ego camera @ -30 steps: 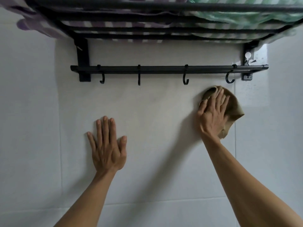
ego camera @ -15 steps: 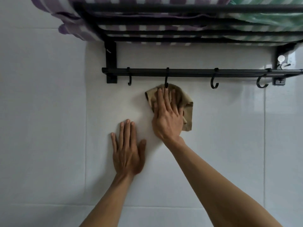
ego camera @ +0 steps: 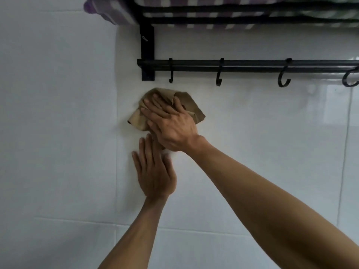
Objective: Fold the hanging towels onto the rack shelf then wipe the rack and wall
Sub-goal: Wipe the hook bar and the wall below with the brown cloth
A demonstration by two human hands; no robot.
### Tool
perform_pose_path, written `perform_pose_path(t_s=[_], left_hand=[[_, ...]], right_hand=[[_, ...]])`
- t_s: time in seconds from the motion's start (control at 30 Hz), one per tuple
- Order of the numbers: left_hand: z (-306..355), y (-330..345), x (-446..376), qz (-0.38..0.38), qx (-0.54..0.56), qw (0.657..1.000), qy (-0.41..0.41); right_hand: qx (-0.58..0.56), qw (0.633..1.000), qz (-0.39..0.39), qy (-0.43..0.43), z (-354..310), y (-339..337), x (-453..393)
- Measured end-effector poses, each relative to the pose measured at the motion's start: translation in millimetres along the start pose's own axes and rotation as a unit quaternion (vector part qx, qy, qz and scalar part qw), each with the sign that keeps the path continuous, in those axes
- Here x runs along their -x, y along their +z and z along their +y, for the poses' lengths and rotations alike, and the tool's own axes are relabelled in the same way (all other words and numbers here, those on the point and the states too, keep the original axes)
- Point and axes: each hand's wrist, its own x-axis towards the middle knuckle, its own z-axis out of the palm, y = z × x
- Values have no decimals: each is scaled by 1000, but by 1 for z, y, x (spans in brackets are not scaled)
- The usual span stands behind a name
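My right hand [ego camera: 171, 123] presses a crumpled tan cloth [ego camera: 188, 103] flat against the white tiled wall [ego camera: 58, 133], just below the left end of the black rack [ego camera: 147, 45]. My left hand [ego camera: 153, 169] lies flat on the wall with fingers spread, directly under the right hand, and its fingertips are partly hidden by it. A folded purple striped towel [ego camera: 108, 8] rests on the rack shelf at the top, overhanging its left end. A green striped towel [ego camera: 330, 14] lies on the shelf to the right.
The rack's lower bar [ego camera: 252, 65] carries several black hooks [ego camera: 219, 78], all bare. The wall bracket [ego camera: 147, 72] sits right above the cloth. Tile seams run vertically at left and right and horizontally below my arms.
My right hand has swept the cloth leftward along the wall, from under the right hooks to under the left bracket. My view has shifted left too. The left hand stays flat on the wall.
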Motion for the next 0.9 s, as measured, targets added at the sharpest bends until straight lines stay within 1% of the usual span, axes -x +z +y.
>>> perform_pose_path(t_s=[0.17,0.23,0.33,0.4,0.47,0.57,0.63,0.7,0.8,0.9], left_hand=[[0,5,8,35,1,999,-30],[-6,7,15,28,0,1000,-14],[-16,5,27,-6,4,1000,11],[-18,2,32,-11,25,1000,0],[-12,0,33,5,64,998,-23],[-5,-1,34,39,112,992,-43],[-5,-1,39,32,113,992,-38],[-3,1,44,28,97,994,-39],[1,2,47,17,90,995,-39],[6,2,50,10,89,995,-31]], right_hand=[[-25,1000,-2,-16,-16,13,32],[-43,999,9,-7,-28,24,54],[-54,998,24,18,-38,35,79],[-42,998,28,34,-40,40,90],[-22,997,55,49,-40,46,99],[-4,990,100,96,-29,53,113],[10,981,123,147,-16,52,125],[22,974,125,185,-2,48,136],[40,968,136,208,13,43,144],[43,952,183,242,24,43,150]])
